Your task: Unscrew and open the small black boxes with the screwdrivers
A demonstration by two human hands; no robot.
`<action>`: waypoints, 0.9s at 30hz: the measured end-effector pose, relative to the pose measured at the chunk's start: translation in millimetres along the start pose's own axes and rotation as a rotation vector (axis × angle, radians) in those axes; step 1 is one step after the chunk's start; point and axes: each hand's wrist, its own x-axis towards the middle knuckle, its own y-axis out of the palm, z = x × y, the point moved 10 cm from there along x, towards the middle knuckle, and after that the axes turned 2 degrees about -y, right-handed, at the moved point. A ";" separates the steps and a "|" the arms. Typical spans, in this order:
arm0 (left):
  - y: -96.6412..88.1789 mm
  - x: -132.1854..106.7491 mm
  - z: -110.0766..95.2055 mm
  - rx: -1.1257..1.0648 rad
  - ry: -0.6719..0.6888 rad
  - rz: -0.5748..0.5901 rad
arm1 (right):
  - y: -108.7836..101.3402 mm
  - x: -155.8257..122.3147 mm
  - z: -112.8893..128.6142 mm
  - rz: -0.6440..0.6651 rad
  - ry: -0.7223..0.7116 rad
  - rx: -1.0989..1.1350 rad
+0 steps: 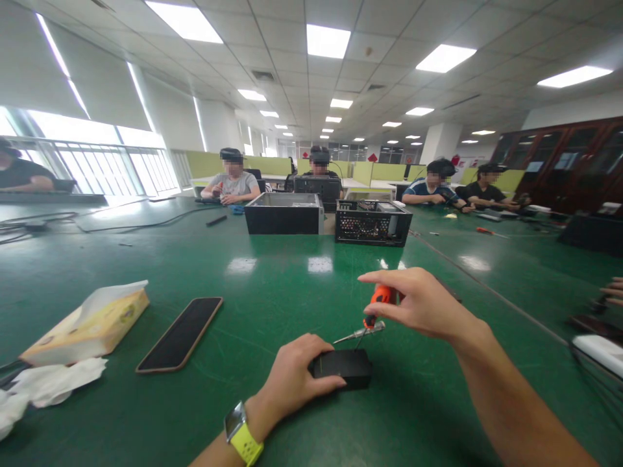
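Observation:
A small black box [348, 367] lies on the green tabletop, with my left hand [302, 370] closed around its left end, thumb along the near side. Above the box, my right hand [418, 301] holds a screwdriver with an orange and black handle [379, 299] between thumb and fingers, the index finger stretched past it. The screwdriver's thin shaft slants down to the far right edge of the box; its tip is hard to make out. Just behind the box lies a second, slim screwdriver with a clear handle [374, 328].
To the left are a phone [180, 334], a tissue pack [92, 324] and crumpled tissues [58, 383]. Two computer cases [285, 219] [372, 224] stand across the table. Several people sit around it. Cables [131, 226] lie at the far left, another screwdriver [487, 231] at the far right.

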 end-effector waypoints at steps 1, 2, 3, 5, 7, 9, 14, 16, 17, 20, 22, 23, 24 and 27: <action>0.0 0.0 -0.1 -0.004 0.000 0.001 | 1.8 0.4 4.0 0.015 -0.036 0.034; 0.1 -0.1 -0.1 -0.006 -0.001 0.002 | 4.2 0.8 8.9 0.036 -0.079 0.075; 0.2 -0.1 -0.2 -0.008 -0.002 0.002 | 5.5 1.2 12.5 0.048 -0.111 0.106; 0.0 0.1 -1.1 -0.017 0.002 0.000 | 2.6 2.7 10.9 0.014 -0.105 0.114; -0.7 0.3 -2.3 -0.035 0.010 -0.006 | -7.5 3.5 -4.9 -0.089 -0.004 0.100; -1.5 0.4 -3.3 -0.057 0.015 -0.015 | -14.9 1.1 -28.6 -0.163 0.124 0.127; -0.3 -0.5 -1.1 -0.066 -0.008 -0.015 | 47.3 -11.2 -73.5 0.357 0.247 0.175; 0.9 -1.0 0.3 -0.049 -0.015 -0.007 | 78.6 -20.9 -87.0 0.549 0.275 0.182; 1.3 -1.1 0.5 -0.041 -0.013 -0.003 | 89.9 -23.2 -94.4 0.583 0.297 0.177; 1.2 -1.1 -0.8 -0.024 -0.001 0.001 | 115.9 -28.0 -116.5 0.619 0.387 0.134; 0.9 -0.8 -2.5 -0.029 0.006 -0.004 | 125.6 -32.2 -127.9 0.614 0.443 0.084; 0.9 -0.7 -3.2 -0.037 0.006 -0.008 | 127.4 -34.1 -131.8 0.591 0.463 0.051; 1.0 -0.6 -3.4 -0.048 0.002 -0.012 | 127.6 -35.9 -134.2 0.554 0.473 0.017; 2.6 -0.9 -3.0 -0.087 -0.011 -0.024 | 126.4 -42.6 -130.7 0.411 0.449 -0.046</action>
